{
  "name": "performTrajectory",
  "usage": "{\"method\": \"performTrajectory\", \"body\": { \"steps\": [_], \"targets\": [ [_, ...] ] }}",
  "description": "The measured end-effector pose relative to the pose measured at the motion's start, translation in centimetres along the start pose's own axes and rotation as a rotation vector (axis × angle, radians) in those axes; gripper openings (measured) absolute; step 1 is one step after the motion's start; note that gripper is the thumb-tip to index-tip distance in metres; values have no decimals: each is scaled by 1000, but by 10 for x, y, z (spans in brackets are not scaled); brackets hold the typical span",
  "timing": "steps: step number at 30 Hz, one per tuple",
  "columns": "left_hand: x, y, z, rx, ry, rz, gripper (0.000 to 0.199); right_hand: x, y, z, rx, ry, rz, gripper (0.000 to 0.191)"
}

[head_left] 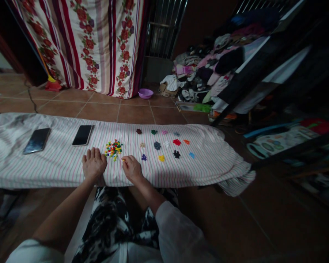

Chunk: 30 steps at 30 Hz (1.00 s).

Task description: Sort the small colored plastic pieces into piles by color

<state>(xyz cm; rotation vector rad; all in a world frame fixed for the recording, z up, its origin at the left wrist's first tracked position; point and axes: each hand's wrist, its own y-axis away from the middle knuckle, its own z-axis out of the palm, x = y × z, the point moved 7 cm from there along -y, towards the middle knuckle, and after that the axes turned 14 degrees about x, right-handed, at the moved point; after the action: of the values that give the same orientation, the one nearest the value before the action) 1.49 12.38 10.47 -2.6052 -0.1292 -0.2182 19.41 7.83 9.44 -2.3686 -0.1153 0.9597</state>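
Observation:
My left hand lies flat on the striped cloth, fingers spread, just left of a mixed pile of small colourful pieces. Right of that pile, my right hand is closed, with a small yellow-orange piece at its fingertips. Small single-colour heaps spread over the cloth to the right, among them a yellow heap, a purple heap, a black heap, a red heap, a dark grey heap and a brown heap.
Two phones lie on the cloth to the left, one dark phone and one light-edged phone. Beyond the table are a floral curtain, a purple basin and a heap of clothes.

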Motion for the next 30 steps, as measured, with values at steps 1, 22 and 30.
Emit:
{"method": "performTrajectory", "body": {
  "steps": [1,22,30],
  "targets": [
    [0,0,0,-5,2,2,59,0,2,-2,8,-14,-6,23],
    [1,1,1,-21,-14,21,60,131,-6,-144,452,87,216,22],
    [2,1,-1,-28,-21,16,60,161,-5,-136,378,76,308,27]
  ]
}}
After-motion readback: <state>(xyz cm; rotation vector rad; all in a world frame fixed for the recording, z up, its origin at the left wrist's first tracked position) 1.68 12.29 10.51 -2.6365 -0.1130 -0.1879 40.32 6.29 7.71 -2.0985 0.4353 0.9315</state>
